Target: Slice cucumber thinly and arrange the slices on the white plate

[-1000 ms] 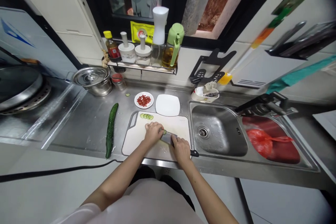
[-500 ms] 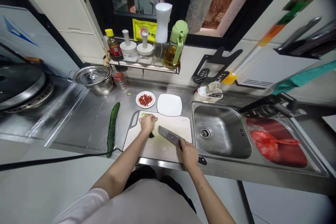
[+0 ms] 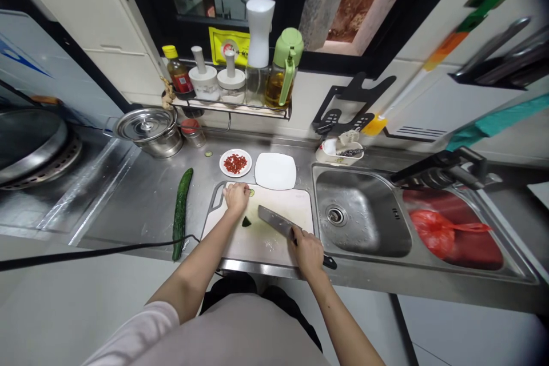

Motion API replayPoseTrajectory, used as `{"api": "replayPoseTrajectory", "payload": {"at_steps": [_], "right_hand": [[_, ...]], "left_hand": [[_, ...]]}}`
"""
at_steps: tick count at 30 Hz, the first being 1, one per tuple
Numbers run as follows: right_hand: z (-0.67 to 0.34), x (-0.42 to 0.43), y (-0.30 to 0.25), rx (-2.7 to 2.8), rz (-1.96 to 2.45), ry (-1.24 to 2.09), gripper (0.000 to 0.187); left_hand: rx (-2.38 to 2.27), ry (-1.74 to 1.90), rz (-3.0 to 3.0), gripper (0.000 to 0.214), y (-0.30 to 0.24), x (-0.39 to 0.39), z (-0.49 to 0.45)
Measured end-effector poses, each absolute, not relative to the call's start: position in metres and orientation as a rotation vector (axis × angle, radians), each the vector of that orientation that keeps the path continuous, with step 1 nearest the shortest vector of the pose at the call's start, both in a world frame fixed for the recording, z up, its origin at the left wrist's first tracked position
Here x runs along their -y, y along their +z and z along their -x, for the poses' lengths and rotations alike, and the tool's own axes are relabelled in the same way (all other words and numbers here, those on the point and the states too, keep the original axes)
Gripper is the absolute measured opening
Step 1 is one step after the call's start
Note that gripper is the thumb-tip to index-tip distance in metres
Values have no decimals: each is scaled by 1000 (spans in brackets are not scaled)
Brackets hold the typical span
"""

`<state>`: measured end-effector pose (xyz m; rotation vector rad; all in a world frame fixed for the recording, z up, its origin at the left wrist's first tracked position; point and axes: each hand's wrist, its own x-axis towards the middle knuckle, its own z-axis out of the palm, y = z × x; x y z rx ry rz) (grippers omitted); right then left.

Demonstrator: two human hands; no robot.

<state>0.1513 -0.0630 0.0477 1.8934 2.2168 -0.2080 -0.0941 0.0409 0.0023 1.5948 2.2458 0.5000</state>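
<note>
Right hand [image 3: 309, 250] is clasping the knife [image 3: 274, 220] at four o'clock on the board [image 3: 289, 201], left hand [image 3: 236, 197], grip unclear, curling beside a cucumber slice [image 3: 251, 193] at eleven!

A black-handled knife [image 3: 277, 221] slants across the white chopping board [image 3: 294, 206], a pale cucumber slice [image 3: 251, 193] near its far edge.

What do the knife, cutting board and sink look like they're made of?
Knife: probably steel, from its flat grey metallic blade; the black handle end may be plastic.
Cutting board: likely plastic, being smooth, pale and grey-edged, though I can't be sure.
Sink: apparently stainless steel, with silvery, blurred reflections.
</note>
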Motion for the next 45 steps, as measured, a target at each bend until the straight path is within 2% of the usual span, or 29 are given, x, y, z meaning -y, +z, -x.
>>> {"api": "replayPoseTrajectory", "payload": {"at_steps": [7,17,28,32,38,45], "right_hand": [[-151,61,47,-2238,-1903,-214,33],[-145,60,49,-2226,-1881,-257,33],[-129,58,60,-2164,-1854,-406,34],[-121,60,62,-2154,-1866,-555,38],[-104,65,65,-2193,-1728,-799,33],[-93,73,67,-2225,-1701,-735,31]], "left_hand": [[-2272,522,-1553,16,3,-40,95],[-2349,1025,-1193,18,2,11,99],[-2144,972,-1633,16,-9,82,87],[-2136,1002,-1730,18,-16,89,88],[-2123,1026,-1793,20,-29,94,91],[-2089,1036,-1845,20,-34,96,92]]}}
